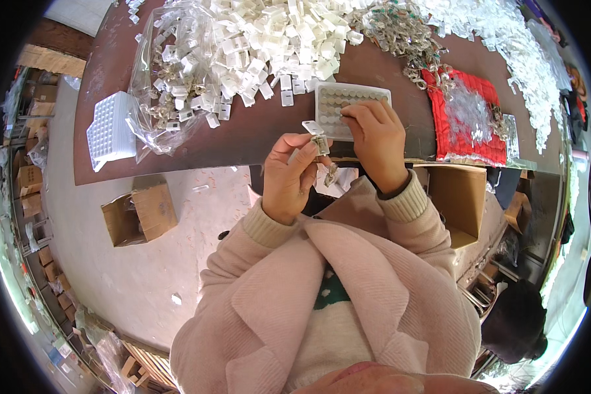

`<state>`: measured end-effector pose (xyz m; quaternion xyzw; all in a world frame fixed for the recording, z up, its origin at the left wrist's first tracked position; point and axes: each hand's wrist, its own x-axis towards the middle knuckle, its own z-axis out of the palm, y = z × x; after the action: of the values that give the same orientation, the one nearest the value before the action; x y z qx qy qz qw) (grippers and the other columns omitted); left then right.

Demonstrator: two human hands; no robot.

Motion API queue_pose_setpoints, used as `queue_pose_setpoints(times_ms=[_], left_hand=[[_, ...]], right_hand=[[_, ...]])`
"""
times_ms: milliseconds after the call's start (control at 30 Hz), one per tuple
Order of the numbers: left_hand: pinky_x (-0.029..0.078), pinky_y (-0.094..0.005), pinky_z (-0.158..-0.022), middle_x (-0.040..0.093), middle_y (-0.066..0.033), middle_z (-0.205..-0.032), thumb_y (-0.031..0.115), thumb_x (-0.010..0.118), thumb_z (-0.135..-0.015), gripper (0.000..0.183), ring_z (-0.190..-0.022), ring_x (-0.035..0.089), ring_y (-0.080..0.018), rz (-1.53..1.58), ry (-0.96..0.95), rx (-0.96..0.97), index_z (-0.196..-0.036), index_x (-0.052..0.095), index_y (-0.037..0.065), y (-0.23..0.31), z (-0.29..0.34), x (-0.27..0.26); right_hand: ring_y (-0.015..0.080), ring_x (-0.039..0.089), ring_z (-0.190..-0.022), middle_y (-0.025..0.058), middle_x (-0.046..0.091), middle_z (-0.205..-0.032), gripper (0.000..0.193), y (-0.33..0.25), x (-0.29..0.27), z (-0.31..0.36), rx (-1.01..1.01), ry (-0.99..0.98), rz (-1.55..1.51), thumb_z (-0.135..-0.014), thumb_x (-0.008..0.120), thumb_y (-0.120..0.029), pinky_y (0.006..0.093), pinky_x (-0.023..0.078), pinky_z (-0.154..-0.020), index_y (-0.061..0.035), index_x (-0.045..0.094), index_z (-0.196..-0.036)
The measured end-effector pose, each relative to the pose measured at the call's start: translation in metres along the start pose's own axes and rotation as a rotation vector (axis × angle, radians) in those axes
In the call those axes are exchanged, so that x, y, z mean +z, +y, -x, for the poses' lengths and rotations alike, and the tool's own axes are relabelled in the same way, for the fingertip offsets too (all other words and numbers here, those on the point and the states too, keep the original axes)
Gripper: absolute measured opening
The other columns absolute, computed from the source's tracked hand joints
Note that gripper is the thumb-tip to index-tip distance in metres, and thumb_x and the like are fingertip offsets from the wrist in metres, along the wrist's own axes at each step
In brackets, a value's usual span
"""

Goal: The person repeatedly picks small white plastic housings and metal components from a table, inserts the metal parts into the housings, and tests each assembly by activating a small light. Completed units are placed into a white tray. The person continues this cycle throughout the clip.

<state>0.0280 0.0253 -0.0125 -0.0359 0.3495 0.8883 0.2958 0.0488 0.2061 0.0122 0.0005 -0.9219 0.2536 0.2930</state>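
Observation:
My left hand (287,176) pinches a small clear plastic case (321,144) at the table's front edge. A white flap (312,127) stands up from the case, and a metal keychain (330,175) dangles below it. My right hand (379,146) is over the right side of a white tray (320,98), thumb and fingertips pressed together. What lies between those fingertips, if anything, is too small to make out. Rows of round grey discs (351,92) sit in the tray, partly covered by the right hand.
White plastic pieces (262,39) are heaped at the back, beside metal keychains (397,33). Left are a clear bag (144,85) and stacked white trays (111,128). Clear parts lie on red cloth (440,125) at right. Cardboard boxes (154,213) (463,203) stand below the table.

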Motion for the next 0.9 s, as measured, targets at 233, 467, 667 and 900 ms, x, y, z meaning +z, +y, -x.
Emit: queue_pose_setpoints(times_ms=[233, 467, 667, 900], left_hand=[[0.032, -0.0172, -0.042, 0.069, -0.0103, -0.081, 0.004, 0.062, -0.098, 0.007, -0.047, 0.046, -0.0041, 0.01, 0.007, 0.049, -0.103, 0.058, 0.004, -0.009, 0.0, 0.001], [0.037, -0.0192, -0.044, 0.067, -0.0051, -0.079, 0.007, 0.063, -0.099, 0.001, -0.047, 0.045, -0.0045, 0.054, -0.027, -0.048, -0.1, 0.064, 0.007, -0.013, 0.005, -0.009], [0.036, -0.0189, -0.045, 0.062, 0.0004, -0.075, 0.01, 0.061, -0.101, 0.004, -0.048, 0.043, -0.003, 0.079, 0.002, 0.046, -0.1, 0.065, 0.008, -0.019, 0.009, -0.002], [0.038, -0.0179, -0.048, 0.066, -0.0029, -0.081, 0.013, 0.061, -0.1, 0.007, -0.051, 0.046, -0.0033, -0.039, 0.009, -0.022, -0.099, 0.062, 0.006, 0.004, 0.026, 0.015]], right_hand=[[0.0317, 0.065, -0.077, 0.0117, 0.066, -0.084, 0.009, -0.042, -0.013, 0.006, 0.096, -0.039, -0.314, -0.084, 0.07, 0.0, 0.0382, 0.053, -0.068, -0.0034, 0.069, -0.092], [0.0265, 0.068, -0.079, 0.0117, 0.068, -0.088, 0.013, -0.041, -0.024, 0.006, 0.081, -0.177, -0.45, -0.083, 0.069, 0.005, 0.0326, 0.053, -0.071, -0.0004, 0.071, -0.094], [0.0313, 0.065, -0.088, 0.0152, 0.067, -0.103, 0.024, -0.051, -0.024, 0.021, -0.091, -0.008, -0.432, -0.081, 0.074, -0.004, 0.0356, 0.052, -0.074, -0.0007, 0.072, -0.105], [0.0181, 0.064, -0.087, 0.015, 0.067, -0.108, 0.027, -0.049, -0.027, 0.028, 0.267, 0.039, -0.735, -0.093, 0.066, -0.009, 0.0277, 0.05, -0.075, 0.0016, 0.068, -0.118]])
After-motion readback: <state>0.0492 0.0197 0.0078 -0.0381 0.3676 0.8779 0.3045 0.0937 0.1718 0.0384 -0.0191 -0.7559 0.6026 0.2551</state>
